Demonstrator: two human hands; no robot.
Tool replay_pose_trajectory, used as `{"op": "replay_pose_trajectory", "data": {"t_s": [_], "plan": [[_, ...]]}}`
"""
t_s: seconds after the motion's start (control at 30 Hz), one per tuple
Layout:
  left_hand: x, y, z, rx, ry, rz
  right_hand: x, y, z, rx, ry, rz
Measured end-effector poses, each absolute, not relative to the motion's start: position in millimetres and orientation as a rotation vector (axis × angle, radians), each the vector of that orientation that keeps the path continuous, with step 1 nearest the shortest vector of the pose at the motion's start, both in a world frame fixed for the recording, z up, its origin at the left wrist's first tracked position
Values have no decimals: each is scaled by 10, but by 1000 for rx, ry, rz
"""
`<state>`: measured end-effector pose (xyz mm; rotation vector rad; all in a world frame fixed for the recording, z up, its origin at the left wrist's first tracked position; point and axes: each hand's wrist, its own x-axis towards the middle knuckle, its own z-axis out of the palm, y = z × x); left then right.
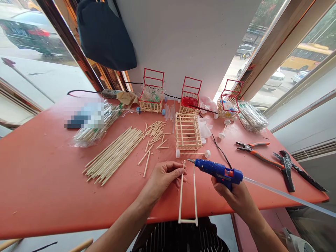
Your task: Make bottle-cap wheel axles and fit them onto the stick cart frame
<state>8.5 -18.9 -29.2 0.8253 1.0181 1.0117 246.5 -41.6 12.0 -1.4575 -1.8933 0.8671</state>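
Note:
Near the table's front edge, my left hand (168, 175) pinches one side of a U-shaped wooden stick frame (195, 199), close to its upper end. The frame's joined end hangs past the table edge. My right hand (233, 192) is wrapped round the handle of a blue glue gun (216, 170), and a long clear glue stick (286, 198) runs out of its back. The gun's nozzle points left, a little to the right of the stick end at my left fingertips. Beyond the hands stands a slatted wooden cart body (187, 131), with a white-wheeled axle (194, 153) in front of it.
Long sticks (115, 154) and short cut pieces (156, 133) lie to the left. Pliers (259, 155) and black-handled cutters (288, 171) are at the right. Red-framed carts (151, 105) stand along the back, with bagged sticks (253, 117) at the back right. A black cable (222, 150) crosses the table.

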Motion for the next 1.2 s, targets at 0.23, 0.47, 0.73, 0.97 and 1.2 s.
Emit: {"op": "replay_pose_trajectory", "data": {"t_s": [0.23,0.47,0.73,0.97,1.2], "plan": [[84,-187,-298,829,1028,1016,2450,-395,84,-1558,-1923,817],[86,-189,-274,846,1031,988,2449,-339,114,-1573,-1981,738],[75,-196,-294,836,1031,1014,2534,-379,137,-1577,-1991,770],[84,-195,-334,879,1040,998,2475,-369,237,-1505,-1938,871],[64,-210,-312,850,1048,1025,2623,-325,170,-1586,-1804,684]]}}
